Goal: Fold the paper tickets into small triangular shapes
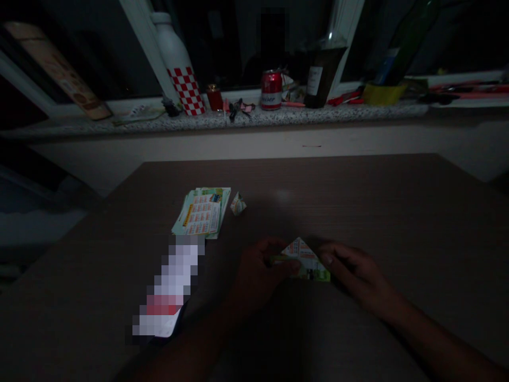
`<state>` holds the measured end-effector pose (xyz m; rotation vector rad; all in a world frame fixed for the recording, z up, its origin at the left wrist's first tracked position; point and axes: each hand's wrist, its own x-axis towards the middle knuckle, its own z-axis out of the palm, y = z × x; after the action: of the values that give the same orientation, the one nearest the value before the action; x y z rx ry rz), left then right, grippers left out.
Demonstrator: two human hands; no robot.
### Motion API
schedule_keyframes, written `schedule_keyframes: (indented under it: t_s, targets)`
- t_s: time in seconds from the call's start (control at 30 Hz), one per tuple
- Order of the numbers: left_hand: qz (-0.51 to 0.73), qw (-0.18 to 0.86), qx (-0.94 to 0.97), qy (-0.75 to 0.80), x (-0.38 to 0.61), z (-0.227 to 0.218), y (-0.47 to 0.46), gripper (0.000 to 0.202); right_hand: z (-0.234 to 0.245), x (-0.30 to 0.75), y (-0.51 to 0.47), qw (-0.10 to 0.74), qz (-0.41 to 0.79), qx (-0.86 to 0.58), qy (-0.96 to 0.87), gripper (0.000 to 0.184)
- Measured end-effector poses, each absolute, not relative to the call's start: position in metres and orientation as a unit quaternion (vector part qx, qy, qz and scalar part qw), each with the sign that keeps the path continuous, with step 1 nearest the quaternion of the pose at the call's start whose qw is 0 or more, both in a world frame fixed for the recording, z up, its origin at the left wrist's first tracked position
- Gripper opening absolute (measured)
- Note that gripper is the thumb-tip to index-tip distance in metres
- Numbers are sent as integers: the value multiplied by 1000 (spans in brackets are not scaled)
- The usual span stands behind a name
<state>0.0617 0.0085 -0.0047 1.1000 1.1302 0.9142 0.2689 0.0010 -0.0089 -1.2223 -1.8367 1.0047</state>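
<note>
A printed sheet of paper [304, 257], folded into a triangle, lies on the dark wooden table [377, 212] in front of me. My left hand [258, 273] pinches its left side with curled fingers. My right hand [353, 273] presses on its right edge, fingers bent over the paper. A stack of similar printed sheets [202, 212] rests further back to the left. Beside the stack sits a small folded paper piece [237, 203]. The scene is very dim.
A blurred-out flat object [169, 292] lies at my left. Behind the table, a stone windowsill [238, 119] carries a red-and-white checked bottle [178, 66], a red can [271, 89], a dark wine bottle [322, 69], a tape roll [384, 93] and small clutter.
</note>
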Motion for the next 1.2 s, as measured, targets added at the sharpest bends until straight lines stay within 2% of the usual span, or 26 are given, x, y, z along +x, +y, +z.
schedule_keyframes:
  t_s: [0.1,0.4,0.73,1.2]
  targets:
    - [390,604,501,482,64,-5,7,30,-7,264,0,350,412,-453,-709,19]
    - [367,598,545,458,61,-2,6,23,-12,267,0,382,447,-437,-681,20]
    - [412,506,559,512,57,-7,10,6,-15,267,1,384,463,-482,-637,19]
    - [398,514,566,507,58,-4,7,5,-12,265,2,376,458,-474,-652,16]
